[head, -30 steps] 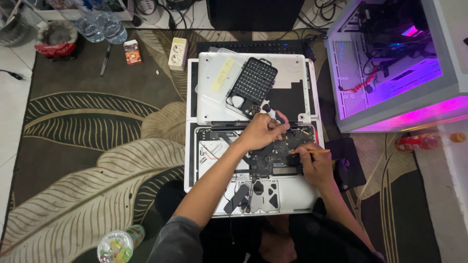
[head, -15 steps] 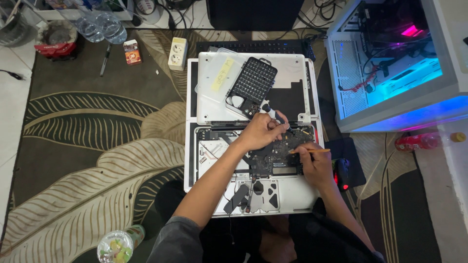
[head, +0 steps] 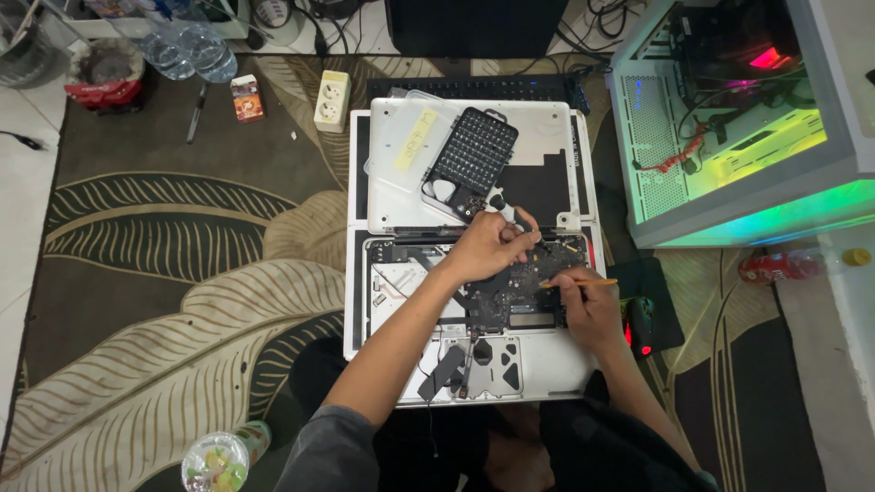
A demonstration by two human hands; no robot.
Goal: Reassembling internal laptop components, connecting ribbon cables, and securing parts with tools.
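— While you lean over it, where is the machine?

— Opened laptop lies on the patterned rug in front of my knees, bottom cover off, its dark circuit board bare in the middle. The removed cover sits just beyond it with a black screwdriver bit case on top.

— And your hands?

— My left hand has its fingers clamped on a small screwdriver, tip down at the board's upper edge. My right hand pinches a thin orange tool, possibly a spudger, flat over the board's right side.

— Anything beside you?

— A lit computer case to the right, a mouse near my right wrist
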